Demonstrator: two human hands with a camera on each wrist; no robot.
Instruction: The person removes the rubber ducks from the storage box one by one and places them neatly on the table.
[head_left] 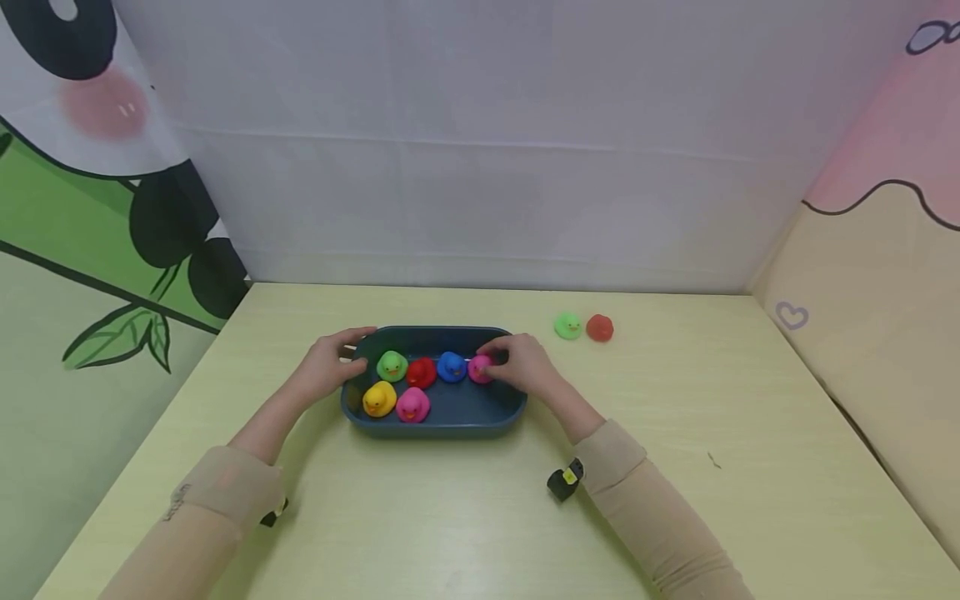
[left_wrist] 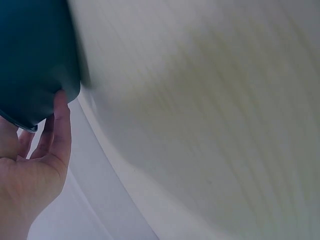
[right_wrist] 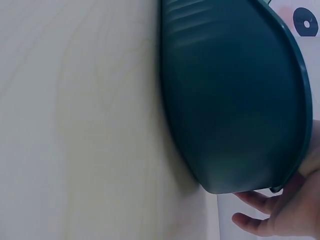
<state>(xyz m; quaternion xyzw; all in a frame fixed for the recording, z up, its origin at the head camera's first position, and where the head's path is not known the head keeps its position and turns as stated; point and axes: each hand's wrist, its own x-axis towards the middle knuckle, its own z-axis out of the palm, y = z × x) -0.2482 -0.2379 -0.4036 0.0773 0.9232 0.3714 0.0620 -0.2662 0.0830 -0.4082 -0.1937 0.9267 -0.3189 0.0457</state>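
Note:
In the head view, a dark blue-green tray (head_left: 450,431) stands on the table with rubber ducks inside. My left hand (head_left: 326,367) holds its left end, fingers against the outer wall in the left wrist view. My right hand (head_left: 525,365) reaches over the right end; thumb and index finger pinch a pink duck (head_left: 477,369) inside. Other right-hand fingers (right_wrist: 252,225) show beyond the tray wall in the right wrist view. Beside that duck sit a blue duck (head_left: 451,367), a red duck (head_left: 421,372) and a green duck (head_left: 392,366). A yellow duck (head_left: 378,399) and another pink duck (head_left: 413,405) sit in front.
Behind the tray to the right, a second green duck (head_left: 567,326) and a second red duck (head_left: 600,327) lie on the pale wooden table (head_left: 450,517). A white cloth (head_left: 480,208) hangs along the table's back edge. Printed panels flank both sides.

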